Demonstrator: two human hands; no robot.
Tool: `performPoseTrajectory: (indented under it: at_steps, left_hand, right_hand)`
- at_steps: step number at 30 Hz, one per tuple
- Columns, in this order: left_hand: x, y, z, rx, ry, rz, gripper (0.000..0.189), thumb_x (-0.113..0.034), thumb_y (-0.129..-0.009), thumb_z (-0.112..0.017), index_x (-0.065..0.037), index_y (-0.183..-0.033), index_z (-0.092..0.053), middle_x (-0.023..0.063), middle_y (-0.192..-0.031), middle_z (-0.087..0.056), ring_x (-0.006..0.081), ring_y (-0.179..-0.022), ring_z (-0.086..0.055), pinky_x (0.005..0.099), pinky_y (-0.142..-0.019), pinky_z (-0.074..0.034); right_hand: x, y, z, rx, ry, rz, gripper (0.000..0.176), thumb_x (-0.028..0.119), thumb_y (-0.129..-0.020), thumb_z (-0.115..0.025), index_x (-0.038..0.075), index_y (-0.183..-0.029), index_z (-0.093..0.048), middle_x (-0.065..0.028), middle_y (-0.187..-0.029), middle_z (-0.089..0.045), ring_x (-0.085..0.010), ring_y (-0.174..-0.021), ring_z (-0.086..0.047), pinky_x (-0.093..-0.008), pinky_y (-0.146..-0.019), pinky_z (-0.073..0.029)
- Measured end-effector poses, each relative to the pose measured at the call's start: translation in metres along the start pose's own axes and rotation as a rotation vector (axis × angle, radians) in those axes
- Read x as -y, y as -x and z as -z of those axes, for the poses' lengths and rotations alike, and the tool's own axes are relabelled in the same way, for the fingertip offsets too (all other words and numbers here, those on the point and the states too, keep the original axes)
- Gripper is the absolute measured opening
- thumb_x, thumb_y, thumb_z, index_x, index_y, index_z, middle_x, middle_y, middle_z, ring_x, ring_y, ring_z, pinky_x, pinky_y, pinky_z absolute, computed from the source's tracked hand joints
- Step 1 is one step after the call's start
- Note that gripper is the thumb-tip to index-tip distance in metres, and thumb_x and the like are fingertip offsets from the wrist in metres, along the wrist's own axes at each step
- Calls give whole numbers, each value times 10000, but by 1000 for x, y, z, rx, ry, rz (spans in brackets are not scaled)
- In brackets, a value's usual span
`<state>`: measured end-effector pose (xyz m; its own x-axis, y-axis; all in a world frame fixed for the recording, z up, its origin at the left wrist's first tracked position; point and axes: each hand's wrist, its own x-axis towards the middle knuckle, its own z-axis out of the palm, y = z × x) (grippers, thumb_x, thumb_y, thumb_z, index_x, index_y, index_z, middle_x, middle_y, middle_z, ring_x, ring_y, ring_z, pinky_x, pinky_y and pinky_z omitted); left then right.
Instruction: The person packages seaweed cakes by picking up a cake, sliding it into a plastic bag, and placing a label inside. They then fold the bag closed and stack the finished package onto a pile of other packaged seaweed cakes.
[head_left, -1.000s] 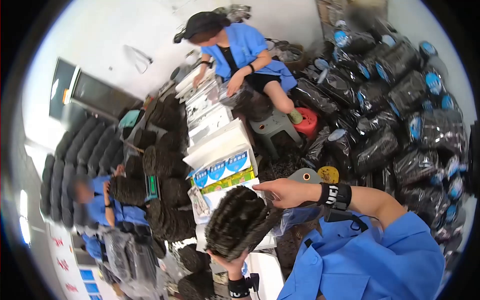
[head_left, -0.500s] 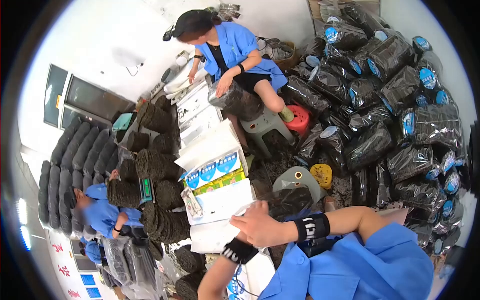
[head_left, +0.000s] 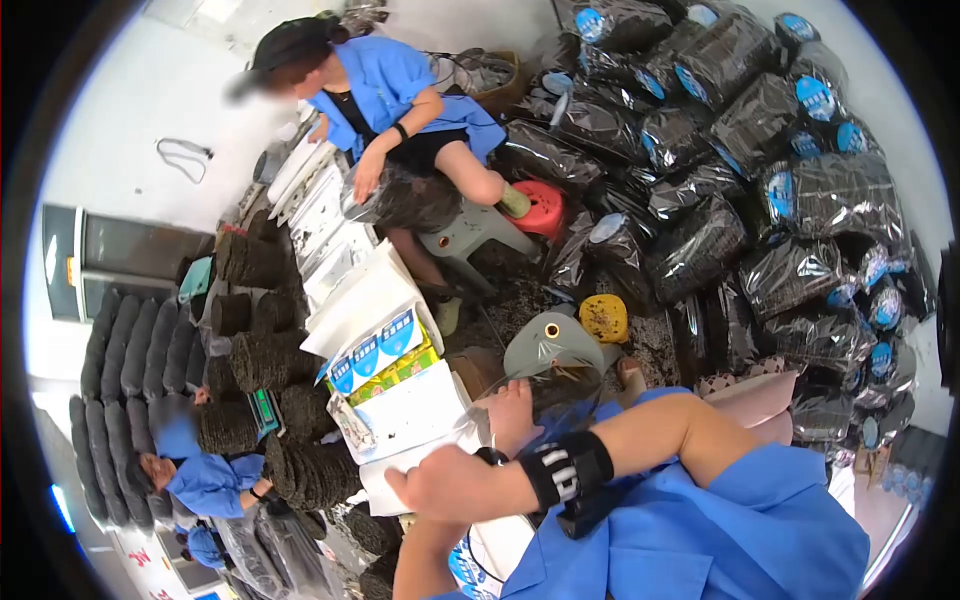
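Note:
My left hand (head_left: 511, 416) lies with its fingers stretched against the near end of a clear plastic bag (head_left: 568, 392) packed with dark material. The bag rests beside my lap, partly hidden by my arm. Crossing over my left forearm, my right hand (head_left: 448, 484) is closed, slightly blurred; whatever it may hold is hidden. Beyond it, white paper-like sheets (head_left: 410, 410) lie on the work surface, scattered with dark crumbs. Blue-and-white printed labels (head_left: 372, 352) and yellow-green packets (head_left: 395, 376) lie on a stack there.
A co-worker (head_left: 385, 95) sits at the far end with another filled bag (head_left: 405, 200). Many filled bags (head_left: 700, 245) are piled at right. Stacks of dark dried sheets (head_left: 310, 470) and a scale (head_left: 264, 411) stand at left. Grey (head_left: 550, 343) and yellow stools (head_left: 604, 318) stand ahead.
My right hand has moved left and down, away from my left hand. My left hand, mostly covered before, now shows at the bag. The whole view has shifted.

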<state>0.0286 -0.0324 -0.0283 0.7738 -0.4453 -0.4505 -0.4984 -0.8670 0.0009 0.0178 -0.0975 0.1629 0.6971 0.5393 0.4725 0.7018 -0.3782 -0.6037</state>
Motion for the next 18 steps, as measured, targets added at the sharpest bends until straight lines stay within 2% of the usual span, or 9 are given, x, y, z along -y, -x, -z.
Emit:
performPoseTrajectory:
  at_steps: [1,2,4,5,6,8,10,14,18]
  left_hand:
    - [0,-1,-3,-19,-7,51,978,-348,-507,-898,-29,-1302,-425,155,-1239,-523,327,-1143,-535,490,-941,-436]
    - [1,-4,-6,-4,-17,39,978,-348,-507,-898,-29,-1302,-425,155,-1239,-523,327,-1143,-535,490,-941,-436]
    - [-5,-6,-1,66,-46,102,943,-376,-574,-864,-13,-1325,-423,135,-1256,-535,300,-1202,-520,481,-963,-433]
    - [-7,-12,-8,63,-76,114,912,-371,-575,-864,-27,-1304,-438,121,-1235,-544,285,-1179,-533,477,-951,-439]
    - [-4,-21,-38,43,-116,139,897,-360,-579,-862,-43,-1304,-438,112,-1216,-546,281,-1162,-537,473,-941,-443]
    - [0,-39,-81,4,-169,182,878,-335,-582,-861,-72,-1306,-441,97,-1199,-542,276,-1148,-536,469,-926,-449]
    - [-26,-27,-9,113,-3,104,880,-301,-561,-869,-94,-1307,-450,83,-1240,-515,282,-1190,-501,488,-939,-441]
    - [-17,-35,-28,63,189,164,991,-275,-468,-917,-121,-1327,-447,111,-1269,-506,345,-1205,-493,489,-978,-421]
    - [54,-54,-65,218,750,19,909,-34,-495,-830,-138,-1332,-492,100,-1282,-516,303,-1212,-490,398,-988,-427]
  right_hand:
    - [0,4,-4,-38,-41,-16,176,148,-745,-607,28,-868,-575,-93,-653,-636,-244,-582,-652,-362,-482,-492]
    - [-15,4,-8,-50,-48,-33,176,148,-745,-607,28,-868,-575,-93,-653,-636,-244,-582,-652,-362,-482,-492]
    - [-44,1,-10,-449,444,87,232,156,-763,-605,9,-943,-599,-105,-835,-675,-251,-694,-663,-405,-613,-516]
    - [-45,5,-13,-43,638,-31,274,144,-756,-613,-3,-987,-624,-121,-981,-674,-293,-818,-673,-469,-747,-510]
    - [-55,-2,-42,282,247,-279,225,121,-735,-620,-9,-917,-648,-126,-883,-694,-288,-764,-691,-442,-662,-536]
    - [-66,2,-27,280,25,-107,145,102,-714,-621,-13,-800,-645,-121,-716,-676,-267,-666,-693,-402,-542,-536]
    - [-49,19,-25,52,-9,-42,123,102,-697,-621,-15,-737,-625,-119,-594,-636,-252,-551,-666,-370,-441,-509]
    - [-19,44,-25,50,-53,-118,179,128,-671,-630,-12,-772,-579,-98,-552,-608,-229,-479,-634,-371,-404,-485]
    - [-18,51,-4,-89,-122,-162,125,134,-701,-627,16,-739,-613,-92,-528,-586,-276,-447,-605,-391,-390,-448]
